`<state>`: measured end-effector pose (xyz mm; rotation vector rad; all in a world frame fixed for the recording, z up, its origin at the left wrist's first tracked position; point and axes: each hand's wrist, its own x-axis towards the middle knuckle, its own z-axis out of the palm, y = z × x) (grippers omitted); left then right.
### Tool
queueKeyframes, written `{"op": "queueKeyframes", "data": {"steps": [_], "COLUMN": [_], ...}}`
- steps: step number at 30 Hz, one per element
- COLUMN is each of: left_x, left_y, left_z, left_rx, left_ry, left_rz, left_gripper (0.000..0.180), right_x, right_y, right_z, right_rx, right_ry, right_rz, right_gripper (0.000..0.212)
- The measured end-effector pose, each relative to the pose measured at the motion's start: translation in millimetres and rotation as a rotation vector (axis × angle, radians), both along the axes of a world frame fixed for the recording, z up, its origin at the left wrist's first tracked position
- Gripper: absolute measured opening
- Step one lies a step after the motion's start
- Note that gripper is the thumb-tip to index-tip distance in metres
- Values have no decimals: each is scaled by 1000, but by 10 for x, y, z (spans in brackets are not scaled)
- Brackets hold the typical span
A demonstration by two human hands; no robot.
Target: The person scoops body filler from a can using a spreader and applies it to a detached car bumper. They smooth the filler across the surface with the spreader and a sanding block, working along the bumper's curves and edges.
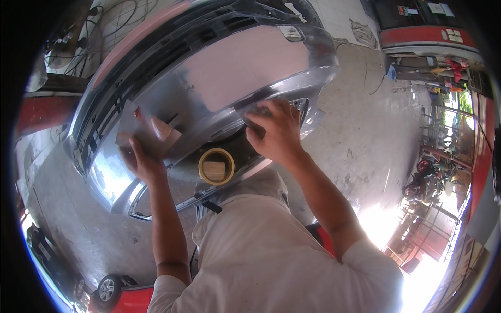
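A grey car bumper [200,116] with broad pink filler patches [245,65] lies in front of me. My left hand [142,160], over the bumper's left part, is closed on the lower edge of a flat grey mixing board [136,121]. On the board are a red dab [137,112] and a pale pinkish piece or smear [160,129]. My right hand [276,125] is at the bumper's near edge, right of centre, with bent fingers around a thin dark grey flat piece [247,111]. Blur and the fingers hide much of that piece.
A yellow round tub [217,181] with a tan block [214,170] in it stands just before my body, within the bumper's opening. Cables [115,23] lie at the far left. Cluttered shelves [417,73] line the right. A red car [133,298] is at the lower left.
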<state>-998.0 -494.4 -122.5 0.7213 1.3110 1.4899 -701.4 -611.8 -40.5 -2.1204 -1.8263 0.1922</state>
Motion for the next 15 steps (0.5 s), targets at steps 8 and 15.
{"op": "queueKeyframes", "data": {"steps": [8,15], "left_x": [121,828], "left_y": [-371,-1472], "left_z": [348,946], "left_rx": [-77,-165], "left_ry": [-95,-412], "left_rz": [-137,-528], "left_gripper": [46,43], "right_x": [-18,-622], "right_y": [-686,-1554], "right_z": [461,634], "right_rx": [-22,234], "right_ry": [300,1252], "right_rz": [-25,-5], "right_gripper": [39,46]}}
